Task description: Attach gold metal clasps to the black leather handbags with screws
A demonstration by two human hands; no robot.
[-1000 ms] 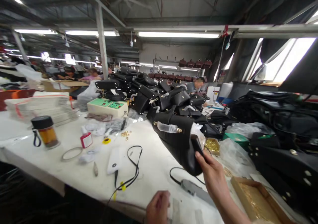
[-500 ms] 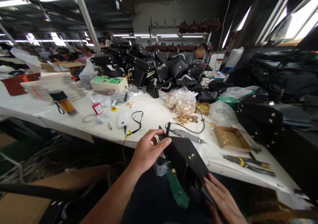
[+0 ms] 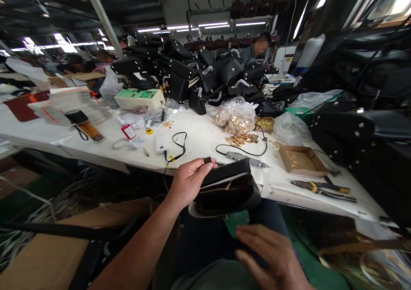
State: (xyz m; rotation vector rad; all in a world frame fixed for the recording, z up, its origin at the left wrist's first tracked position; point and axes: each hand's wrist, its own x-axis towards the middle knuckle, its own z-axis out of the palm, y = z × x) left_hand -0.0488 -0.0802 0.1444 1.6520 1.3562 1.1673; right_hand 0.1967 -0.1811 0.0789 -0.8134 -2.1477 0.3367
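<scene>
My left hand (image 3: 188, 182) grips the left end of a small black handbag (image 3: 226, 188) and holds it over my lap, just in front of the white table's edge (image 3: 205, 170). The bag lies on its side with its flap lifted, so a pale edge and a gold fitting show inside. My right hand (image 3: 272, 258) hovers below the bag, fingers spread, touching nothing. It is a little blurred.
On the table lie a corded hand tool (image 3: 245, 158), pliers (image 3: 321, 187), a cardboard box of gold fittings (image 3: 300, 160), a plastic bag of gold hardware (image 3: 236, 118), a white power bank (image 3: 160, 144), a lidded jar (image 3: 85, 126) and a green control box (image 3: 139, 98). Black bags (image 3: 192, 73) are piled behind. A seated person (image 3: 257, 50) works beyond.
The bag came off the table down to my lap and turned onto its side. My left hand took hold of its end; my right hand let go and dropped below it.
</scene>
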